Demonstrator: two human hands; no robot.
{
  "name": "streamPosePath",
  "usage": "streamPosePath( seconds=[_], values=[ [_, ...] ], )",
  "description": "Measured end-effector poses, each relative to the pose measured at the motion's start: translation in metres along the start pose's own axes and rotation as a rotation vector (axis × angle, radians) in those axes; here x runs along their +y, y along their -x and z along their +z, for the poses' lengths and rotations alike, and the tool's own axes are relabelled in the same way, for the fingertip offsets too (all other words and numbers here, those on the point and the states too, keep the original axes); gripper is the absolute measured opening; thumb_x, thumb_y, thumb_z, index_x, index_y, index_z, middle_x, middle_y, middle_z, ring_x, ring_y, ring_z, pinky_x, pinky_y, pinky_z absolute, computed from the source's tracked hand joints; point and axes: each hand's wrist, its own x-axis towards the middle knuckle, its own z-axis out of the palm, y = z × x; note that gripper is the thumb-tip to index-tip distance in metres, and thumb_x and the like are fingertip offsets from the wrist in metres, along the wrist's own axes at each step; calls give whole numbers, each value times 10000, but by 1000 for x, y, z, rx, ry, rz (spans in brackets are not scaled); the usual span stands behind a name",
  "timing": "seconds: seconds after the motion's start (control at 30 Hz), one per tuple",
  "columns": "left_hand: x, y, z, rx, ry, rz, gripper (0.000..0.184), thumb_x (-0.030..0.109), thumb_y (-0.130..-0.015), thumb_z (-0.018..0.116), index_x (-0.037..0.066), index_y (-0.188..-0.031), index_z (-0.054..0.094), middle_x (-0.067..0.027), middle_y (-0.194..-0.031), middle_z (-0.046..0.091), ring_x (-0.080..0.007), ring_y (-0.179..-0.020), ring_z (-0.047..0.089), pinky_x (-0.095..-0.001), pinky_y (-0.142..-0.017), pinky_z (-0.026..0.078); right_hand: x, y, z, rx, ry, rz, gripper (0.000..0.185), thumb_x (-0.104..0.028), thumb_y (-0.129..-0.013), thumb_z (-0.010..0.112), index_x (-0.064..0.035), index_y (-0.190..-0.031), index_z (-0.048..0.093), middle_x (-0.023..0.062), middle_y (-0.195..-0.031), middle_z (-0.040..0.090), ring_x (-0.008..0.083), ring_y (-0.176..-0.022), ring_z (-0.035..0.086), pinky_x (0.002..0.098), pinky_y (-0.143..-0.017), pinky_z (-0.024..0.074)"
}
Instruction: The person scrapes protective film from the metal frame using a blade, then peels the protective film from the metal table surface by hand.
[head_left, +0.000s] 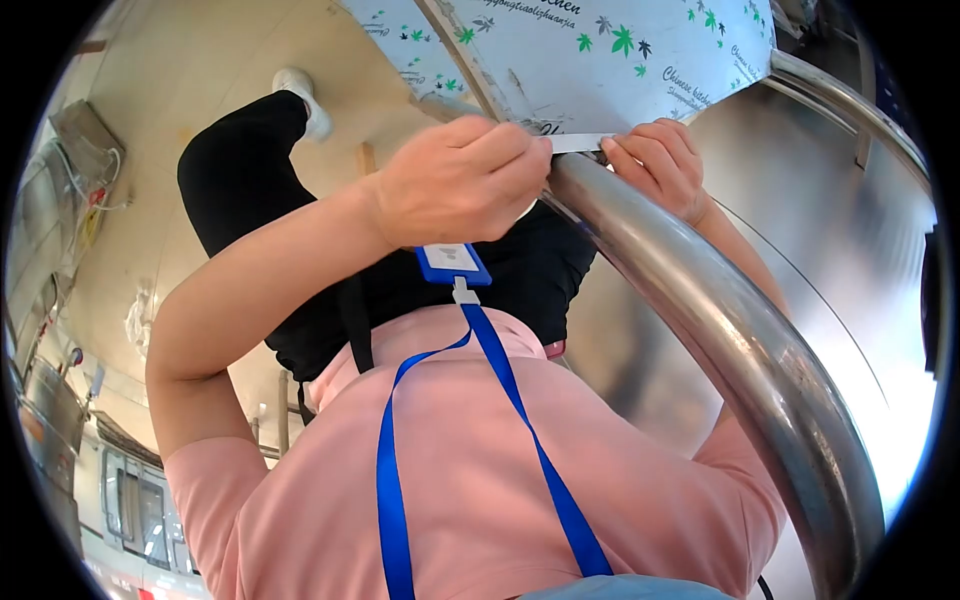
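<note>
At the end of the rail (720, 310), the left hand (462, 182), curled tight, and the right hand (662, 168), pinching, are holding a strip (580, 142) stretched between them, even tension probably serving straightness best.

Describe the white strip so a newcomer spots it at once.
Follow the thick tube to its upper end in view. There, a strip stretches between the left hand and right hand. Plain white and narrow, it stands apart from the leaf-printed sheet beyond.
</note>
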Motion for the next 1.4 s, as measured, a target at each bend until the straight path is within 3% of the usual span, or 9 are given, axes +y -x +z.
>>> streamPosePath(
  seconds=[0.87, 1.2, 1.3, 1.4],
  values=[
    [-17, -5, -15, -181, 56, 137, 211, 47, -618, 622, -44, -808, 613, -34, -750, 490, -132, -693, 483, -224, -538, 403, -18, -9, 9, 39, -10, -6, 220, -42, -560, 660, 35, -758, 603, 53, -682, 498, 182, -606, 515, 277, -548, 443],
    [-25, -7, -14, -197, 46, 83, 238, 52, -587, 606, -35, -807, 613, -48, -754, 490, -152, -692, 485, -232, -541, 407, -10, -10, 17, 82, -15, -13, 241, -59, -550, 654, 30, -766, 597, 57, -685, 503, 188, -613, 516, 285, -541, 436],
    [-14, -7, -14, -165, 13, 17, 280, 60, -567, 594, -31, -830, 618, -53, -772, 502, -162, -689, 493, -240, -547, 411, -3, -1, 8, 34, -101, 64, 248, -62, -570, 651, 19, -795, 587, 63, -696, 513, 194, -613, 516, 295, -539, 423],
    [0, 3, -15, -82, -30, -68, 328, 72, -551, 583, -26, -861, 626, -52, -780, 509, -169, -682, 500, -247, -551, 413, 5, -7, 8, 21, -236, -22, 253, -72, -593, 652, 9, -821, 576, 73, -707, 521, 202, -618, 516, 301, -549, 417]
  ],
)
